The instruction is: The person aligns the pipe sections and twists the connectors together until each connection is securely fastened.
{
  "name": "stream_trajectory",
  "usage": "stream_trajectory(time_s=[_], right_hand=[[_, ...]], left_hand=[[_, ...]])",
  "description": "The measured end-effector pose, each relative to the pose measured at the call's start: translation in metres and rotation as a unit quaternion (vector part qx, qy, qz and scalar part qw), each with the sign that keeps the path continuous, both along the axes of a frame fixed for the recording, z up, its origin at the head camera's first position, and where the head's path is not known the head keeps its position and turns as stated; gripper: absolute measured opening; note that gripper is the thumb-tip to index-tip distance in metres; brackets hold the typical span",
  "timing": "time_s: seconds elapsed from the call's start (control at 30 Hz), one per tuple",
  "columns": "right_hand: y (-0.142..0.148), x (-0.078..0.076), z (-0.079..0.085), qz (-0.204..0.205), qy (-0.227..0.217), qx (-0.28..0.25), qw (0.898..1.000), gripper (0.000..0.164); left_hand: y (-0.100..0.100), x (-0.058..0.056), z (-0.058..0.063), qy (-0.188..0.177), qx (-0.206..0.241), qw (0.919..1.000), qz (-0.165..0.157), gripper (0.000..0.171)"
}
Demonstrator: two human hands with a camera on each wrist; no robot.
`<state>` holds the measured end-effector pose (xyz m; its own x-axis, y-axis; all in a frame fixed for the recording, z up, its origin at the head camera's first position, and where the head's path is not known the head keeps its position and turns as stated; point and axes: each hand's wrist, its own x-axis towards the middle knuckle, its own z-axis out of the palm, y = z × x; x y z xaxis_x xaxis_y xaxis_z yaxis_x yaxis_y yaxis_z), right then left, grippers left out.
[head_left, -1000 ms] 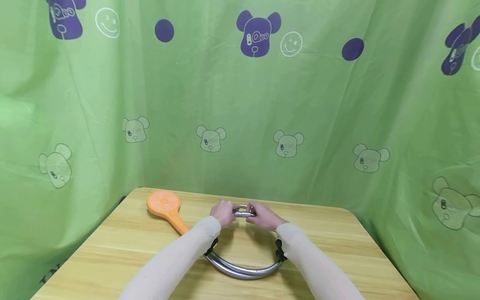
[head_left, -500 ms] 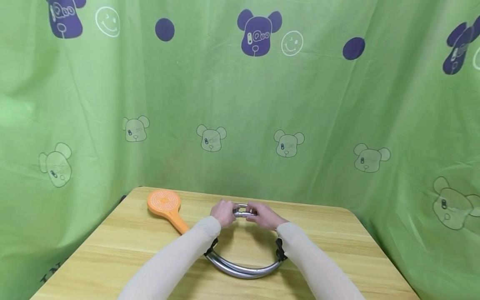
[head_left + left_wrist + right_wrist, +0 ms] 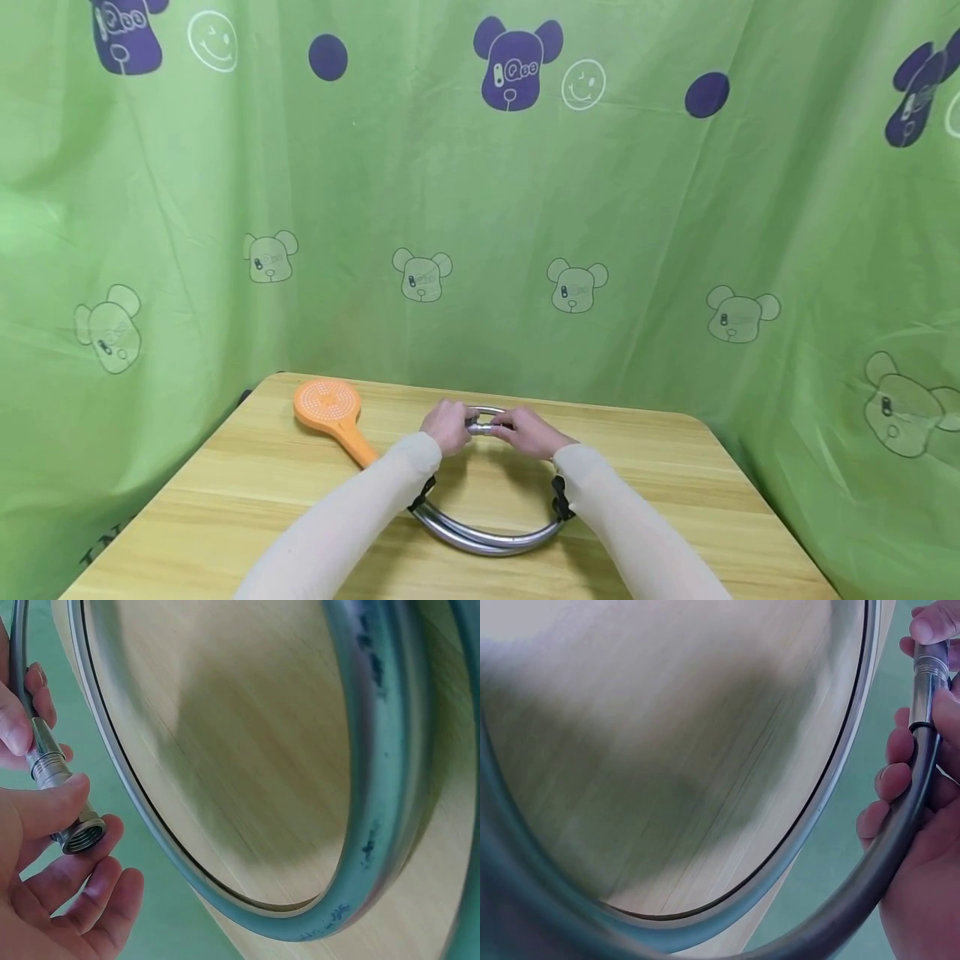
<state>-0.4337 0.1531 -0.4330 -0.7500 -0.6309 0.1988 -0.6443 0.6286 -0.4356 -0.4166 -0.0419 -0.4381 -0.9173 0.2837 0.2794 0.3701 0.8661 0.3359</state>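
Observation:
A coiled silver-grey shower hose [image 3: 487,546] stands over the table in a ring. My left hand [image 3: 447,427] pinches a short metal hose connector [image 3: 56,774] between thumb and fingers. The connector's threaded open end faces out past the left fingers in the left wrist view. My right hand [image 3: 531,432] curls round the hose close to its metal end, seen in the right wrist view. There the hose end meets the connector, with exposed thread rings at the joint. An orange shower head [image 3: 328,403] lies on the table left of the hands, its handle end hidden behind the left sleeve.
The wooden table [image 3: 660,500] has a far edge just beyond the hands. A green curtain [image 3: 480,192] with printed bear heads hangs behind and at both sides. Dark wrist straps [image 3: 562,500] sit beside the hose loop.
My right thumb and fingers have shifted slightly at the hose end. Both arms, the hose loop and the shower head keep nearly the same places.

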Motion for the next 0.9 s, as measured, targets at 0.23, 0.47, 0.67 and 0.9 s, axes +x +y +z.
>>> stream_trajectory(time_s=[0.23, 0.47, 0.67, 0.9], right_hand=[[-0.0006, 0.0, -0.0006, -0.034, -0.06, -0.018, 0.997, 0.028], [0.0012, 0.0021, -0.0042, -0.026, -0.04, -0.035, 0.998, 0.02], [0.0022, 0.0017, -0.0075, -0.022, -0.021, -0.044, 0.999, 0.019], [0.0023, 0.0013, -0.0039, -0.03, -0.012, -0.036, 0.999, 0.012]], left_hand=[[-0.0001, -0.0001, 0.0006, -0.002, 0.003, 1.0, 0.006, 0.043], [0.0015, 0.0017, 0.0011, -0.012, 0.01, 0.9998, 0.014, 0.049], [0.0031, 0.0026, 0.0021, -0.01, 0.007, 0.9998, 0.015, 0.048], [0.0024, 0.0026, 0.0036, -0.001, 0.002, 0.9999, 0.012, 0.043]])
